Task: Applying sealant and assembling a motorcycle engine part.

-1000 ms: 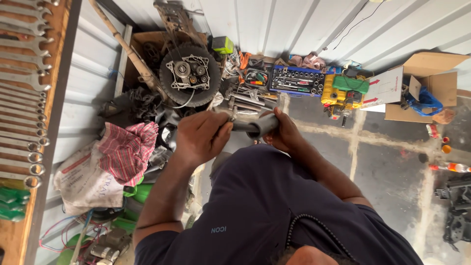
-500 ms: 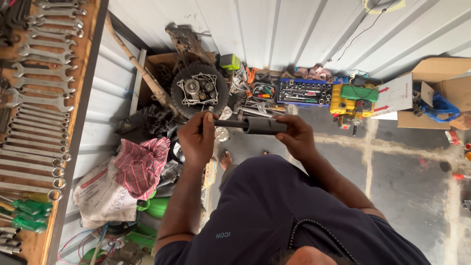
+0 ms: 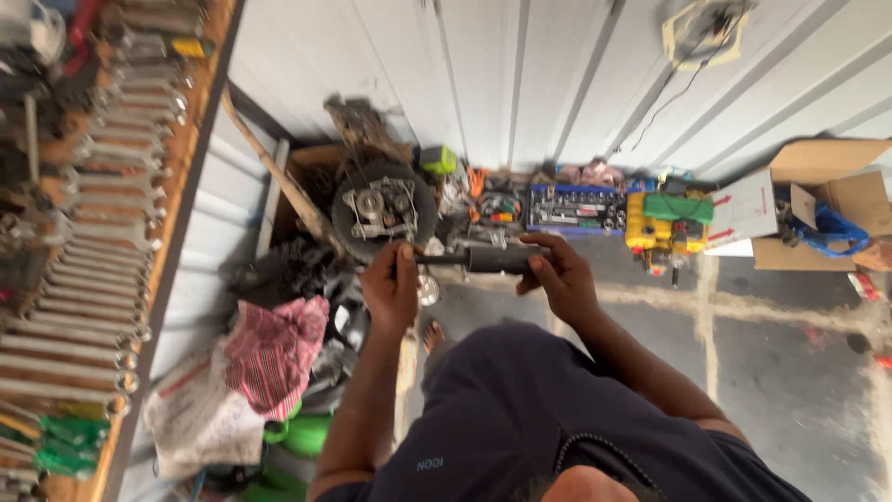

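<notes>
I hold a dark metal cylinder [image 3: 499, 258] with a thin rod [image 3: 439, 259] sticking out of its left end, level in front of my chest. My right hand [image 3: 560, 279] is wrapped around the cylinder's right end. My left hand [image 3: 391, 286] pinches the rod's free end between thumb and fingers. Below the part, on the concrete floor, stands a round engine part [image 3: 383, 210] with a metal plate on it, and a bare foot [image 3: 433, 334] shows beside a shiny round piece [image 3: 427, 291].
A wooden board [image 3: 84, 242] at the left carries several wrenches in rows. A blue socket set case [image 3: 576, 208], a yellow and green tool [image 3: 664, 223] and an open cardboard box [image 3: 827, 200] line the corrugated metal wall. Rags [image 3: 269, 358] and green containers [image 3: 302, 435] lie at the lower left.
The camera has moved closer and shifted. My hands have drawn apart along the part, so the rod now shows between my left hand and the cylinder.
</notes>
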